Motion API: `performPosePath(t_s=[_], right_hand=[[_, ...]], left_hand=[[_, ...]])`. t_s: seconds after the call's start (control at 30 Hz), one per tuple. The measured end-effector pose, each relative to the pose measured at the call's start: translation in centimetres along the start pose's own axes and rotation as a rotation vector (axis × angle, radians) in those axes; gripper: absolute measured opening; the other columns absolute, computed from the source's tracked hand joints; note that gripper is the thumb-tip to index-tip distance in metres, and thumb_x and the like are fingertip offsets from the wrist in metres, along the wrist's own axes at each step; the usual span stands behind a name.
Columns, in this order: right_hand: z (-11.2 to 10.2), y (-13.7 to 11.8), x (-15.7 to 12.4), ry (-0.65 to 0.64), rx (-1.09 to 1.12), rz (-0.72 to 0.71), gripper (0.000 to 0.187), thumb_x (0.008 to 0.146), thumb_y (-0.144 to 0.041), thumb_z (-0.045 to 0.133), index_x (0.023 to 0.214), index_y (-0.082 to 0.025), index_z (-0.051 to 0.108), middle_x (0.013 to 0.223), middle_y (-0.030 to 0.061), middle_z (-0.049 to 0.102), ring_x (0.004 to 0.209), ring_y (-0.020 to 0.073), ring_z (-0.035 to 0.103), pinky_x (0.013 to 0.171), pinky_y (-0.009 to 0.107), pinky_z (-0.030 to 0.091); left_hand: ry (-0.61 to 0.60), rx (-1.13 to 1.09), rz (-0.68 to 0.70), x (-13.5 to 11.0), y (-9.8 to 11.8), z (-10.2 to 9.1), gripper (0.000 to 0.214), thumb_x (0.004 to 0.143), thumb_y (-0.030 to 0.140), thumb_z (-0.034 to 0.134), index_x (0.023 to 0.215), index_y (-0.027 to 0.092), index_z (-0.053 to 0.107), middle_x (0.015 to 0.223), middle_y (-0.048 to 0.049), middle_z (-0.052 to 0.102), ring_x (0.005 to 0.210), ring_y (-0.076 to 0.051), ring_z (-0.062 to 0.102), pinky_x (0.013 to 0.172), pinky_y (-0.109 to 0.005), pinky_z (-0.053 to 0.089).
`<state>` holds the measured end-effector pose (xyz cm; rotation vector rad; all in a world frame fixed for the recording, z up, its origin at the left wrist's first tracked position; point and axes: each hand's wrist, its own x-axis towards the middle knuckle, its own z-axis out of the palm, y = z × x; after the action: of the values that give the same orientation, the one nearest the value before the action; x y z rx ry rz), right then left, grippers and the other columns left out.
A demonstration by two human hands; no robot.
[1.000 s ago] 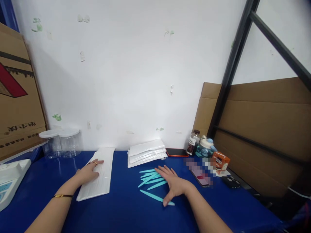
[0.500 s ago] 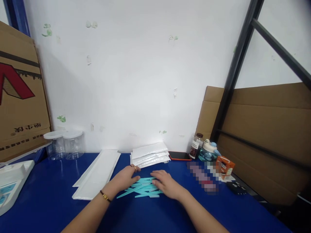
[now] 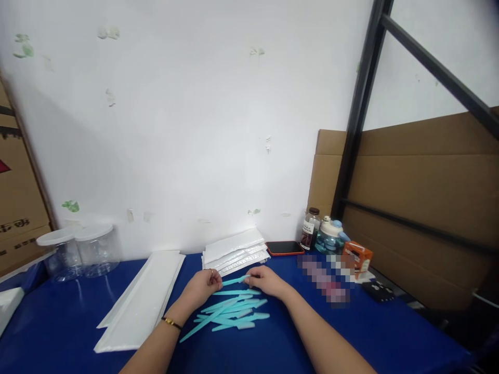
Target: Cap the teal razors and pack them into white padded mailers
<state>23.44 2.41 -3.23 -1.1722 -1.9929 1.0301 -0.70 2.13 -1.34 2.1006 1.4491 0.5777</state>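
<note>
- We set our clock on the pile of turquoise sticks [image 3: 223,311], lying crossed on the blue table [image 3: 226,358], with 12 toward the wall [image 3: 187,130]
- At 12 o'clock, just beyond this pile, we see one single stick [image 3: 234,281]
- At 10 o'clock our left hand [image 3: 201,287] pinches its left end with the fingertips
- At 2 o'clock our right hand [image 3: 267,281] pinches its right end likewise
- Farther at 12 o'clock we find a stack of white packets [image 3: 234,245], and at 9 o'clock two long packets [image 3: 142,306], partly overlapped
- Near 1 o'clock lies a phone [image 3: 285,248], at 2 o'clock stands an orange box [image 3: 355,256]
</note>
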Motion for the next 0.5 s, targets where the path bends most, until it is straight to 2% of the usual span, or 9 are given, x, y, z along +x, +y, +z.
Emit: performPosePath(t_s=[0.13, 0.3, 0.4, 0.5], right_hand=[[-0.6, -0.1, 0.3, 0.073, 0.054, -0.058, 0.024, 0.078, -0.035, 0.056, 0.079, -0.015, 0.071, 0.064, 0.0005, 0.062, 0.06, 0.0117, 0.052, 0.058, 0.021, 0.039], [-2.3, 1.1, -0.1, 0.126, 0.048, 0.007, 0.023, 0.076, -0.031, 0.055, 0.074, -0.014, 0.071, 0.067, 0.0029, 0.065, 0.061, 0.0129, 0.055, 0.06, 0.023, 0.041], [-3.2, 1.5, -0.8, 0.193, -0.118, 0.082, 0.023, 0.072, -0.035, 0.062, 0.076, -0.015, 0.071, 0.068, 0.0032, 0.065, 0.06, 0.0134, 0.054, 0.057, 0.023, 0.04], [-3.4, 1.1, -1.5, 0.305, -0.287, 0.074, 0.022, 0.068, -0.037, 0.068, 0.078, -0.017, 0.071, 0.073, 0.0026, 0.064, 0.062, 0.0128, 0.052, 0.057, 0.022, 0.038]], left_hand=[[-0.004, 0.013, -0.003, 0.3, 0.3, -0.3, 0.022, 0.071, 0.036, 0.054, 0.077, 0.018, 0.062, 0.063, 0.0022, 0.054, 0.06, -0.012, 0.047, 0.053, -0.02, 0.031], [0.009, 0.071, -0.031, 0.1, -0.3, -0.6, 0.02, 0.071, 0.035, 0.053, 0.075, 0.018, 0.062, 0.065, 0.0011, 0.057, 0.061, -0.013, 0.05, 0.053, -0.021, 0.032], [0.03, 0.098, -0.005, -0.1, -0.4, -0.7, 0.021, 0.071, 0.033, 0.055, 0.083, 0.019, 0.063, 0.072, -0.0003, 0.061, 0.069, -0.015, 0.054, 0.06, -0.022, 0.037], [0.111, 0.167, 0.058, -0.5, 0.1, -0.7, 0.024, 0.071, 0.034, 0.056, 0.09, 0.021, 0.063, 0.085, -0.0023, 0.063, 0.086, -0.018, 0.055, 0.073, -0.025, 0.039]])
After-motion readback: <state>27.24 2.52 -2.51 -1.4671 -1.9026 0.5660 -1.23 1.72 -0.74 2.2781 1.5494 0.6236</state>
